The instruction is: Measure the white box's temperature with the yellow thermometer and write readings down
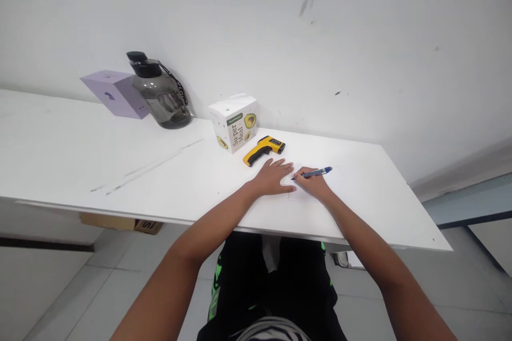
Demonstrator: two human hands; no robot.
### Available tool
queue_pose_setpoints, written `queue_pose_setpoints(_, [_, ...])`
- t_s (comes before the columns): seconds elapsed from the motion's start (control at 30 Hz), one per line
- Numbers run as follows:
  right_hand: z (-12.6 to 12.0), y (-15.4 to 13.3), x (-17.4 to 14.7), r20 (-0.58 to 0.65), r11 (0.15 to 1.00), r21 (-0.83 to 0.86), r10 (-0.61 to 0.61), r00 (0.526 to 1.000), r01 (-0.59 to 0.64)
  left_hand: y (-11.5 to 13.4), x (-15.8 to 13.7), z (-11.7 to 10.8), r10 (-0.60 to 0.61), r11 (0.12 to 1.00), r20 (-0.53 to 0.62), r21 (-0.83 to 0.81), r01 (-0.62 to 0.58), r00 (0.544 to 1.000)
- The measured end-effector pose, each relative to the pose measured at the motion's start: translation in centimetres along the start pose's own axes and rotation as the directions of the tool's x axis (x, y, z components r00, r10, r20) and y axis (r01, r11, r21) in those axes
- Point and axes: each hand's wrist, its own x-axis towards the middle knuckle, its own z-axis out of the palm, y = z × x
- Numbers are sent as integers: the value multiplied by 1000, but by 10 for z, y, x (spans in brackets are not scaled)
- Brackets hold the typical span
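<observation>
My right hand (312, 183) grips a blue pen (319, 172), its tip down at a white sheet of paper (298, 195) that barely stands out from the white tabletop. Flat beside it lies my left hand (273, 178), fingers spread, resting at the left edge of the paper. Just beyond the left hand is a yellow and black infrared thermometer (264, 149), lying on its side. Behind that stands a white carton (234, 125) printed with avocados and the words "Super Meal".
A dark translucent water bottle (162, 97) with a strap leans by the wall, next to a lilac box (120, 95). The white table (152, 192) has its front edge close to my body. A cardboard box (120, 221) sits below on the tiled floor.
</observation>
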Motion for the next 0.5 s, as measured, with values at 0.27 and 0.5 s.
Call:
queue_pose_setpoints(0.27, [1, 0, 0, -56, 1000, -20, 10, 998, -11, 0, 0, 0, 1, 1000, -1, -4, -1, 1000])
queue_pose_setpoints(0.5, [0, 0, -1, -64, 999, -36, 11, 998, -13, 2, -1, -2, -8, 1000, -8, -22, 8, 1000])
